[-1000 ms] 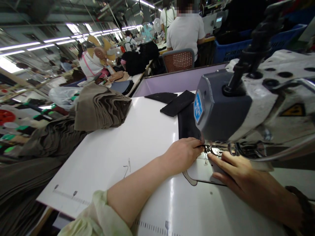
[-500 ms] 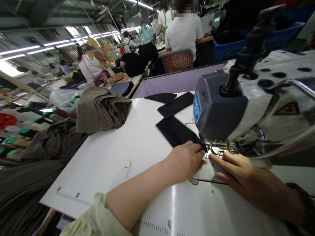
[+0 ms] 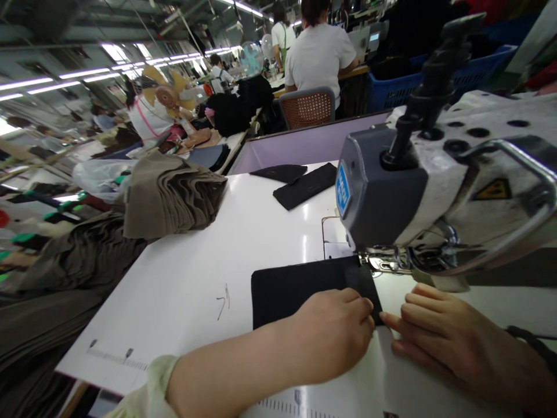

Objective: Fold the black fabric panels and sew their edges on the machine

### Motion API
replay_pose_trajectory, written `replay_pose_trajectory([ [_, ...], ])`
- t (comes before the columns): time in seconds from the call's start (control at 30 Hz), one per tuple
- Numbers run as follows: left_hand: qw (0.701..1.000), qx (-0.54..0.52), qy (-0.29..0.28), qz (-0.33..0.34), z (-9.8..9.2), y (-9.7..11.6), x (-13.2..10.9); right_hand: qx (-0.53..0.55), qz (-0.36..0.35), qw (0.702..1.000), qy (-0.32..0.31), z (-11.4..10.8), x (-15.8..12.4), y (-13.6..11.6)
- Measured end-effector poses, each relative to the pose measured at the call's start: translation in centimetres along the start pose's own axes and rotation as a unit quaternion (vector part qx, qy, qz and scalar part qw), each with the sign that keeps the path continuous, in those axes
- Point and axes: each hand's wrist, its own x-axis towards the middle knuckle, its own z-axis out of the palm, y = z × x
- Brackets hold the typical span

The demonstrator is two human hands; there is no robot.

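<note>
A black fabric piece [image 3: 287, 293] lies flat on the white sewing table, its far right corner under the needle area of the sewing machine [image 3: 387, 191]. My left hand [image 3: 337, 334] rests on its right part with the fingers curled and closed on the cloth near the right edge. Just right of that edge is my right hand [image 3: 444, 339], its index fingertip touching the fabric's corner. The right fingers are stretched out loosely over the table, apart from the thumb, with nothing held. The cloth under my left palm is hidden.
Two black fabric pieces [image 3: 304, 186] lie at the table's far edge. A folded brown fabric stack [image 3: 169, 194] stands at the left, with more brown cloth below it. Beyond a lilac partition [image 3: 278, 148], a person in white [image 3: 319, 55] sits on a chair; a blue crate [image 3: 391, 90] is nearby.
The black piece has turned and come nearer, lying squarely in front of the needle. Both hands have moved back toward me from the presser foot. The view has shifted slightly.
</note>
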Motion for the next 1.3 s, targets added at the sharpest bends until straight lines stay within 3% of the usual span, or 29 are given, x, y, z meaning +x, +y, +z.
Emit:
replay_pose_trajectory([
  [0.43, 0.999, 0.018, 0.041, 0.005, 0.4, -0.8, -0.1, -0.003, 0.033, 0.999, 0.025, 0.4, 0.5, -0.4],
  [0.8, 0.998, 0.028, 0.050, -0.005, 0.6, -2.2, 0.6, -0.078, 0.056, 0.995, 0.028, 0.8, 0.9, 0.4],
  [1.1, 0.996, -0.015, 0.069, -0.051, 0.7, -3.4, 1.3, -0.144, 0.079, 0.986, 0.035, 1.6, 0.8, 1.0],
  [1.3, 0.992, -0.010, 0.111, -0.061, 1.6, -4.4, 1.6, -0.165, 0.093, 0.981, 0.035, 1.9, 0.6, 1.1],
])
